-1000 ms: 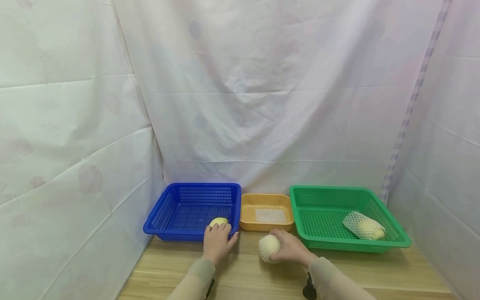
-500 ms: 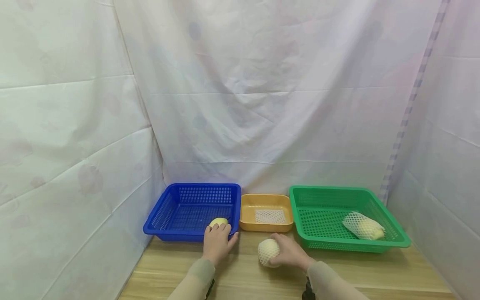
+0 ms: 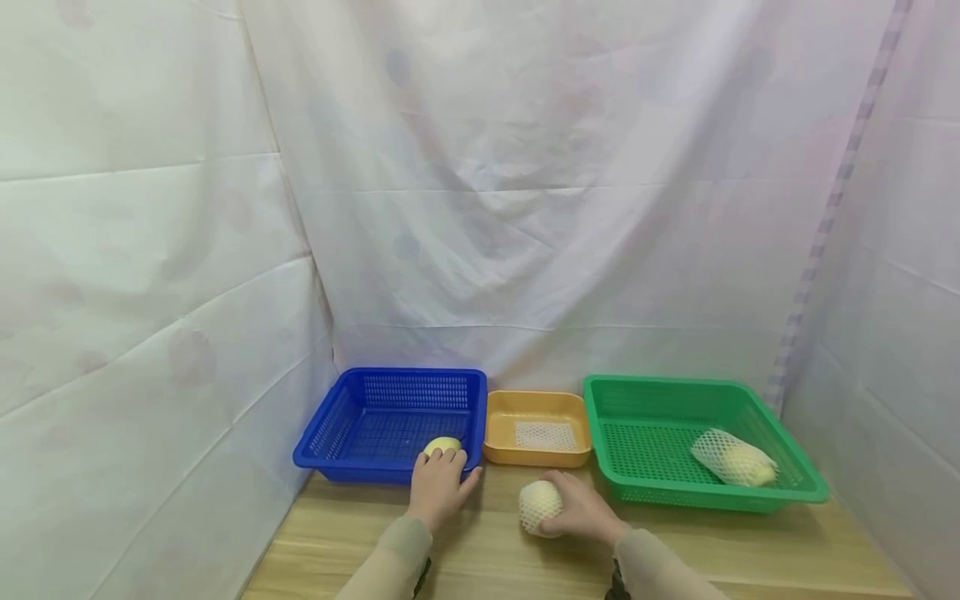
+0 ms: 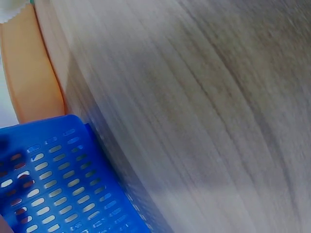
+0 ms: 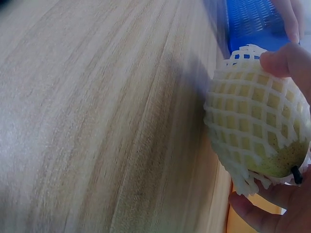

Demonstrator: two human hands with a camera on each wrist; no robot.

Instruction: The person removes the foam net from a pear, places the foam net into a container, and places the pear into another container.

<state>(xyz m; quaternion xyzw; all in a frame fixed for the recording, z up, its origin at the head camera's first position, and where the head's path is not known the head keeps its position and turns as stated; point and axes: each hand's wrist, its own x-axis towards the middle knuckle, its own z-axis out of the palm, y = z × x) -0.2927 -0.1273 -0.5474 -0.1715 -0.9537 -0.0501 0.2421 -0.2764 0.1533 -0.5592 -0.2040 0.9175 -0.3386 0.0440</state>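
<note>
My right hand (image 3: 581, 508) grips a pear (image 3: 541, 507) in a white foam net sleeve, just above the table in front of the orange tray. In the right wrist view, the pear's yellow-green skin and dark stem (image 5: 296, 174) show past the end of the net (image 5: 252, 107), with thumb and fingers on opposite sides. My left hand (image 3: 438, 485) lies over the near right corner of the blue basket (image 3: 390, 477). Its fingers touch a bare yellow pear (image 3: 443, 444) inside, while the thumb stands apart. The left fingertips are hidden in the head view.
Between the baskets stands the orange tray (image 3: 537, 457), with a flat white foam net (image 3: 546, 436) in it. At the right, a green basket (image 3: 705, 494) holds another net-wrapped pear (image 3: 735, 460). White cloth (image 3: 555, 250) hangs behind and beside the wooden table (image 3: 360, 517).
The right hand has turned slightly with the netted pear in its grip. My left hand keeps its place on the bare pear. The head view has shifted a little.
</note>
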